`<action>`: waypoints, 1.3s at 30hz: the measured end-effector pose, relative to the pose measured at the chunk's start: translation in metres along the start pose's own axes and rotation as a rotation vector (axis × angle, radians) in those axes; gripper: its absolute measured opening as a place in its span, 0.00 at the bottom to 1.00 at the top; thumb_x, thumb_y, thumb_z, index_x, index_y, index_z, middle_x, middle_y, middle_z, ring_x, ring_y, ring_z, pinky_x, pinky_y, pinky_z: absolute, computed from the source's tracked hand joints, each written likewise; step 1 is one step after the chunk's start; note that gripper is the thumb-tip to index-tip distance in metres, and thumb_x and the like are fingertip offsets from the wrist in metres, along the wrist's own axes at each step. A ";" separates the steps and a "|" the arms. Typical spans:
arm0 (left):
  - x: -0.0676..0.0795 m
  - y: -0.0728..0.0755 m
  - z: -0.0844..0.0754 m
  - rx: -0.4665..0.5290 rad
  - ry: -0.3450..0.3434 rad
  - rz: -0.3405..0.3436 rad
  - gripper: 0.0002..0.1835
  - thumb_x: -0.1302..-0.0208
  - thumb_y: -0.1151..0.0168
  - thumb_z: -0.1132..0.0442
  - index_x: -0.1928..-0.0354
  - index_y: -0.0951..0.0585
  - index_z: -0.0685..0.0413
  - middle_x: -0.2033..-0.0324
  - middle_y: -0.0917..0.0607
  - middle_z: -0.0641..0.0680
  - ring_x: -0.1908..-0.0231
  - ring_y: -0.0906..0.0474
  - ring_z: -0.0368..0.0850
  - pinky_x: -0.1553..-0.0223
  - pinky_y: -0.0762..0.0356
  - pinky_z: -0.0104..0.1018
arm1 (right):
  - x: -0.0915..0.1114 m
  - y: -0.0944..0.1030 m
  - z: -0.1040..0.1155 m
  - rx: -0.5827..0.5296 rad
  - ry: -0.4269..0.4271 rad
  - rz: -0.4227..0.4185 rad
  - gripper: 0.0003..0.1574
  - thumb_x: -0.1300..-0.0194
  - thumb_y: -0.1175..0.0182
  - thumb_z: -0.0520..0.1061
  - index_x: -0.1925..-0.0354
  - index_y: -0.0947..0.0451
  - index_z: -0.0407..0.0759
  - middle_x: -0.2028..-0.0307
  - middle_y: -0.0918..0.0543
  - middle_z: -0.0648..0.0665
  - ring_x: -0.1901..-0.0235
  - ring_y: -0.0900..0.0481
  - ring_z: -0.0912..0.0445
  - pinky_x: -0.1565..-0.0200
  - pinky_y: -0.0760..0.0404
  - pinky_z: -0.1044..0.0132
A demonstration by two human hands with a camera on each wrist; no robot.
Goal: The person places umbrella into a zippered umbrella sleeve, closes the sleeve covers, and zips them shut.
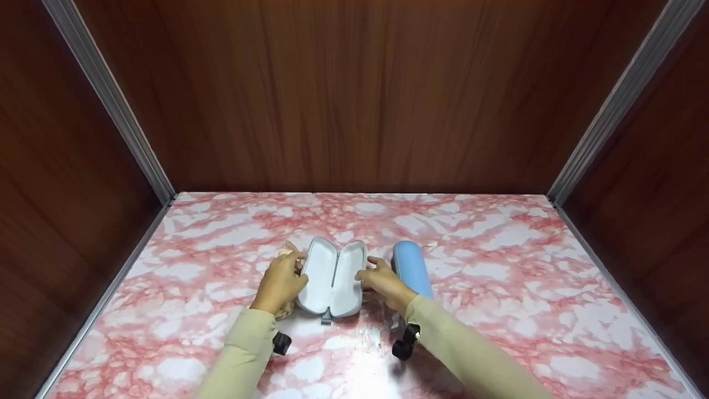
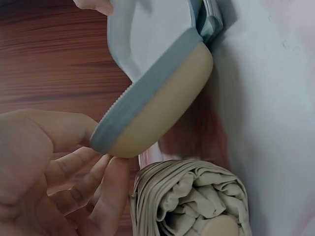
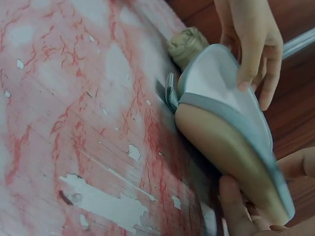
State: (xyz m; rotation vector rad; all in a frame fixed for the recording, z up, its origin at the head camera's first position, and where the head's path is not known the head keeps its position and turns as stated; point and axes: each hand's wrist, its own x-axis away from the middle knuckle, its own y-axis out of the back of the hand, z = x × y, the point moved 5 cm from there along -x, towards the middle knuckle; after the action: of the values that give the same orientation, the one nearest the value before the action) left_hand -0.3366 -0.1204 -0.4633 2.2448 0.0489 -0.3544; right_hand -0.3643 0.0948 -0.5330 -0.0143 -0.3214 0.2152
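Observation:
A hard zippered case [image 1: 318, 277] lies spread into two halves in the head view, its pale lining bare and facing up. Its outside is beige with a grey-blue zip edge [image 2: 150, 88], as the left wrist view shows. My left hand [image 1: 278, 282] pinches the rim of the left half between thumb and fingers. On the opposite side, my right hand [image 1: 390, 285] grips the right half [image 3: 221, 135], with the thumb over the rim and fingers beneath. A rolled beige folding umbrella [image 2: 192, 196] lies beside the left half, mostly covered by my left hand in the head view.
A blue rounded case [image 1: 411, 269], closed, lies just right of my right hand, partly behind the wrist. The table [image 1: 498, 321] has a red-and-white marbled top. Brown wood-grain panels [image 1: 354, 100] with metal corner rails enclose its back and sides.

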 end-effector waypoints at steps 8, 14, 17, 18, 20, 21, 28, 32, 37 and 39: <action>0.001 -0.006 -0.002 -0.030 -0.033 0.046 0.23 0.53 0.41 0.71 0.50 0.23 0.66 0.73 0.22 0.54 0.69 0.29 0.47 0.63 0.29 0.42 | 0.010 0.000 0.010 0.041 0.015 -0.039 0.45 0.47 0.46 0.44 0.35 0.52 0.34 0.58 0.27 0.35 0.69 0.24 0.50 0.67 0.23 0.58; 0.004 -0.011 -0.005 -0.068 -0.059 0.074 0.10 0.54 0.42 0.72 0.66 0.20 0.64 0.79 0.26 0.53 0.74 0.31 0.46 0.69 0.29 0.41 | 0.018 -0.001 0.017 0.076 -0.008 -0.057 0.35 0.48 0.48 0.46 0.41 0.40 0.36 0.68 0.28 0.43 0.76 0.30 0.56 0.71 0.28 0.61; 0.005 -0.012 -0.006 -0.070 -0.061 0.085 0.03 0.53 0.43 0.73 0.76 0.23 0.60 0.81 0.26 0.52 0.76 0.31 0.47 0.71 0.30 0.40 | 0.016 -0.001 0.017 0.077 -0.024 -0.054 0.32 0.51 0.48 0.47 0.46 0.37 0.38 0.76 0.34 0.48 0.79 0.36 0.57 0.75 0.34 0.64; 0.005 -0.012 -0.006 -0.072 -0.061 0.089 0.04 0.53 0.43 0.73 0.79 0.25 0.58 0.81 0.26 0.52 0.77 0.31 0.47 0.72 0.30 0.40 | 0.014 0.000 0.016 0.069 -0.027 -0.048 0.30 0.52 0.48 0.47 0.48 0.36 0.38 0.78 0.35 0.49 0.80 0.38 0.58 0.75 0.35 0.65; 0.006 -0.013 -0.006 -0.068 -0.055 0.087 0.06 0.53 0.43 0.73 0.80 0.25 0.55 0.81 0.26 0.51 0.77 0.30 0.47 0.73 0.29 0.40 | 0.007 0.001 0.011 0.063 -0.028 -0.034 0.26 0.52 0.48 0.48 0.52 0.35 0.40 0.80 0.37 0.50 0.80 0.39 0.58 0.75 0.34 0.65; 0.006 -0.013 -0.006 -0.067 -0.053 0.091 0.07 0.53 0.44 0.73 0.81 0.26 0.55 0.82 0.26 0.51 0.78 0.30 0.47 0.73 0.30 0.39 | 0.003 0.002 0.009 0.052 -0.025 -0.022 0.24 0.52 0.47 0.48 0.55 0.35 0.42 0.81 0.38 0.51 0.81 0.39 0.58 0.75 0.34 0.65; 0.007 -0.019 -0.008 -0.074 -0.043 0.134 0.09 0.53 0.44 0.73 0.83 0.31 0.55 0.85 0.32 0.48 0.79 0.34 0.45 0.75 0.34 0.38 | -0.020 0.004 -0.010 -0.061 -0.018 0.108 0.18 0.47 0.47 0.57 0.78 0.38 0.46 0.85 0.42 0.51 0.85 0.44 0.58 0.80 0.39 0.67; 0.007 -0.021 -0.007 -0.084 -0.041 0.138 0.10 0.54 0.44 0.73 0.84 0.32 0.54 0.85 0.30 0.48 0.78 0.34 0.45 0.75 0.33 0.39 | -0.022 0.002 -0.013 -0.078 -0.037 0.153 0.26 0.46 0.48 0.66 0.76 0.33 0.45 0.82 0.37 0.50 0.82 0.42 0.57 0.77 0.37 0.66; 0.006 -0.022 -0.007 -0.078 -0.034 0.140 0.10 0.54 0.44 0.73 0.84 0.31 0.54 0.85 0.31 0.48 0.78 0.34 0.45 0.76 0.34 0.38 | -0.016 0.001 -0.009 -0.058 -0.054 0.168 0.40 0.46 0.50 0.73 0.58 0.26 0.39 0.69 0.23 0.44 0.71 0.28 0.54 0.63 0.26 0.59; 0.006 -0.022 -0.007 -0.078 -0.034 0.142 0.08 0.54 0.43 0.73 0.82 0.29 0.55 0.84 0.30 0.48 0.77 0.33 0.46 0.75 0.34 0.39 | -0.015 0.001 -0.007 -0.045 -0.039 0.164 0.42 0.47 0.50 0.74 0.55 0.26 0.40 0.68 0.21 0.44 0.70 0.26 0.54 0.62 0.25 0.59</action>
State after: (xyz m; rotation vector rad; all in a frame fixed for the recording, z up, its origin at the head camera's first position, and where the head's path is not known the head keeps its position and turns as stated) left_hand -0.3321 -0.1016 -0.4773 2.1502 -0.1130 -0.3087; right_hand -0.3757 0.0925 -0.5446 -0.0809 -0.3642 0.3708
